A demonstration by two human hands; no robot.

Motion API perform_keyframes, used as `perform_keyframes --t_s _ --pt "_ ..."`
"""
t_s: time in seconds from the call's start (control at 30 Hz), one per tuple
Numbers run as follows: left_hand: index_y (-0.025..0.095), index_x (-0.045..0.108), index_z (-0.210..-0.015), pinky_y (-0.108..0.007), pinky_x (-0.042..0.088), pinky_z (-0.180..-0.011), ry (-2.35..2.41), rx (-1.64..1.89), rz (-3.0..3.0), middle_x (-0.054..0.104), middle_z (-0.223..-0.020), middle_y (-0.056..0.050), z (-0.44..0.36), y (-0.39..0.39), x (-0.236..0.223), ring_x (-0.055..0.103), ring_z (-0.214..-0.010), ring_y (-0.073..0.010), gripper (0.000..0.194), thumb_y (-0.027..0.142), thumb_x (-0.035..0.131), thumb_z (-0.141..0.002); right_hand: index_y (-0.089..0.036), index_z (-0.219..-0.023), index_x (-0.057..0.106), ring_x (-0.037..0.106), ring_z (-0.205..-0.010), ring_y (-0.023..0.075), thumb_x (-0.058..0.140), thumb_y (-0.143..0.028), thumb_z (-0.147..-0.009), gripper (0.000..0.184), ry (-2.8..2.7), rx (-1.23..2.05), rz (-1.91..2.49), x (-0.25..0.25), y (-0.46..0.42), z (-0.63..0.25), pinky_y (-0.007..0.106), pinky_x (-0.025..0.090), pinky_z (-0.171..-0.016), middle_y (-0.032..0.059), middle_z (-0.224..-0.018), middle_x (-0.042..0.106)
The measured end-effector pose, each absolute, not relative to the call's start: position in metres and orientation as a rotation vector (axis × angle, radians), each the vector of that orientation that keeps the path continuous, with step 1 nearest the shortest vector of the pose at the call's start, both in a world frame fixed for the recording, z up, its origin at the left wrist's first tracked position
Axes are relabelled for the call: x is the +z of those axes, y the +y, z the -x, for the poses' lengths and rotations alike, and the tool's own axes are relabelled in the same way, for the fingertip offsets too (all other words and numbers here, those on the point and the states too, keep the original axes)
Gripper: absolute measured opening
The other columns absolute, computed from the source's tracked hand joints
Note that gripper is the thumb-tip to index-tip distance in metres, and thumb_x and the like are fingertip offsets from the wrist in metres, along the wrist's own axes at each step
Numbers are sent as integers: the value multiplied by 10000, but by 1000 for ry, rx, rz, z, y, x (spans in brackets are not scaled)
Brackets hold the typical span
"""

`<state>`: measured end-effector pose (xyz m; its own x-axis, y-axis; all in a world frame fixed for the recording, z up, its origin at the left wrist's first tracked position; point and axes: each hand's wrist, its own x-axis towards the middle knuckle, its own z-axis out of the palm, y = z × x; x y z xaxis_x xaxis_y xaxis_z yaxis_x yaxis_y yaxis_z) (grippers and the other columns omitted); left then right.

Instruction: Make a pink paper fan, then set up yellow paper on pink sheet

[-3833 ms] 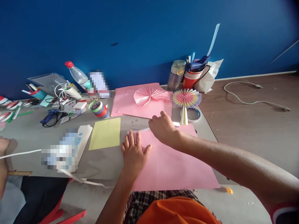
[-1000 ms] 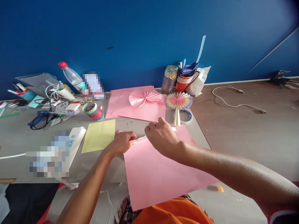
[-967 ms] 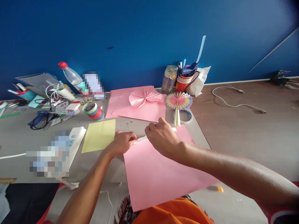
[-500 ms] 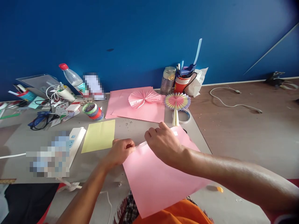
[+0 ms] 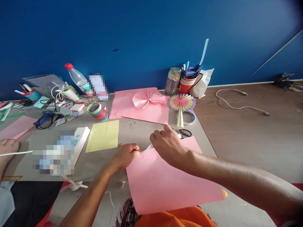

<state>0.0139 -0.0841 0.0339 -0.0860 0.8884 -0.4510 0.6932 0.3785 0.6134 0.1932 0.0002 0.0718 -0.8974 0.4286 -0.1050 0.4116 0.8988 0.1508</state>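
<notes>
A large pink sheet of paper [image 5: 165, 179] slants from the table edge over my lap. My left hand [image 5: 126, 154] pinches it at its upper left corner. My right hand [image 5: 168, 142] is closed above the sheet's far edge, its fingertips hidden. A narrow white strip [image 5: 146, 149] stretches between the two hands, lifted off the paper's edge at the right hand's end. Just beyond my right hand lie black-handled scissors [image 5: 186, 132], partly hidden. Farther back rests a pleated paper fan [image 5: 182, 102] with a yellow folded stem [image 5: 180, 119].
A pink folded fan [image 5: 148, 99] lies on pink sheets [image 5: 142, 113] by the wall. Left are a yellow sheet [image 5: 103, 135], tape rolls [image 5: 97, 112] and a power strip [image 5: 81, 135]. A tape roll [image 5: 193, 119] lies behind the scissors. Another person's hand [image 5: 8, 148] is far left.
The white strip has come up from the paper's edge between my hands. The sheet's right side has shifted, uncovering the scissors. Another person's hand and a pink sheet have appeared at far left.
</notes>
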Motion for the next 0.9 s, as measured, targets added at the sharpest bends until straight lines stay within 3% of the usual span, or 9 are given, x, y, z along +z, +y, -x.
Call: perform_keyframes --t_s 0.6,0.9 --pt "207 546 -695 -253 369 -622 1841 336 -1427 572 -681 22 -1 -85 22 491 -692 -146 186 310 422 -790 -157 -749 567 494 -625 173 447 -11 -778 191 3114 239 -632 83 -16 -208 337 179 -643 61 -705 569" --pt "209 570 -751 -244 392 -621 1778 361 -1370 593 -725 23 4 -89 25 520 -703 -142 173 298 424 -783 -157 -730 549 471 -635 174 449 -6 -784 188 3178 344 -574 70 -12 -213 352 217 -691 61 -714 555"
